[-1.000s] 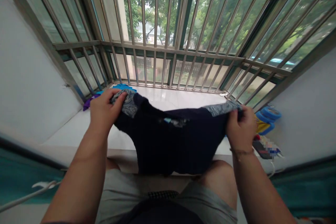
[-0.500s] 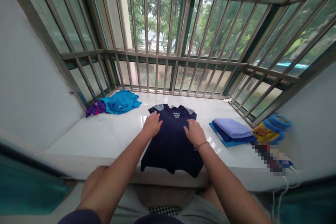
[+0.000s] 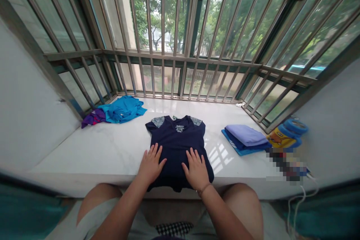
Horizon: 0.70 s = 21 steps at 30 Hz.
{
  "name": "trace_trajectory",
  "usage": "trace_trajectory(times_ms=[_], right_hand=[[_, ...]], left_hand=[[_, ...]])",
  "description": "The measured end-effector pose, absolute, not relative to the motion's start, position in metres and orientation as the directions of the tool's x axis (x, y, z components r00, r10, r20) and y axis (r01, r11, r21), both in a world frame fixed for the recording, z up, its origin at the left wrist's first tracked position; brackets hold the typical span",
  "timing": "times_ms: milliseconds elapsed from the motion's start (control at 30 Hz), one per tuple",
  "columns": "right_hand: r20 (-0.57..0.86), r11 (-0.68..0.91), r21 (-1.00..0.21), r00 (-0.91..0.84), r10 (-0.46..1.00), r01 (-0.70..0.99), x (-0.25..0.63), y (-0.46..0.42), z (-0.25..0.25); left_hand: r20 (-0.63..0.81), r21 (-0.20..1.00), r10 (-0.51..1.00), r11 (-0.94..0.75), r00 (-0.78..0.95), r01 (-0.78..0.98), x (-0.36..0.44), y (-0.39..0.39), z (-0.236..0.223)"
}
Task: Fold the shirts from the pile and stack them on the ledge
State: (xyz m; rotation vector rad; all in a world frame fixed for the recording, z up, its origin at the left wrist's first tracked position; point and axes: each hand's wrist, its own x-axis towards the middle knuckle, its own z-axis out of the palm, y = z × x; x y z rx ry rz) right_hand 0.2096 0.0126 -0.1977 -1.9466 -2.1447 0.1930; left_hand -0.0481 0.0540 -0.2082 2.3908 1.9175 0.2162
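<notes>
A purple cloth (image 3: 92, 118) and a crumpled blue shirt (image 3: 122, 109) are heaped at the left of the white sill (image 3: 84, 150) — a navy T-shirt (image 3: 176, 142) is laid flat mid-sill, pressed by the left hand (image 3: 151, 165) and right hand (image 3: 196, 169), both open, fingers spread — and a folded lilac cloth (image 3: 246, 135) is stacked on a blue cloth (image 3: 233, 143).

A white window ledge (image 3: 84, 150) carries a flat navy T-shirt (image 3: 176, 146), a crumpled blue shirt (image 3: 122, 109) beside purple cloth (image 3: 93, 118), and folded lavender cloth (image 3: 246, 135) on blue fabric (image 3: 231, 141).
</notes>
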Motion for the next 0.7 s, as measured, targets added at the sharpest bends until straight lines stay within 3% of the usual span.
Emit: trace_trajectory(times_ms=[200, 300, 400, 500, 633, 700], right_hand=[[0.149, 0.164, -0.308, -0.122, 0.981, 0.937, 0.178, -0.051, -0.21], [0.167, 0.27, -0.446, -0.217, 0.962, 0.853, 0.177, -0.064, -0.195], [0.188, 0.229, -0.58, -0.145, 0.971, 0.782, 0.196, -0.038, -0.168], [0.203, 0.094, -0.556, 0.025, 0.979, 0.826, 0.227, 0.017, -0.148], [0.099, -0.16, -0.428, 0.223, 0.97, 0.889, 0.255, 0.094, -0.14], [0.075, -0.208, -0.39, 0.256, 0.964, 0.897, 0.258, 0.123, -0.142]], left_hand=[[0.014, 0.088, 0.984, -0.178, 0.177, 0.98, -0.086, -0.004, -0.204], [-0.026, 0.1, 0.985, -0.167, 0.171, 0.981, -0.094, -0.016, -0.183], [0.022, 0.154, 0.979, -0.203, 0.202, 0.967, -0.085, -0.002, -0.164], [0.068, 0.211, 0.968, -0.252, 0.243, 0.944, -0.062, 0.039, -0.158], [0.106, 0.252, 0.948, -0.317, 0.3, 0.914, -0.032, 0.105, -0.164], [0.114, 0.248, 0.948, -0.316, 0.296, 0.916, -0.027, 0.129, -0.171]])
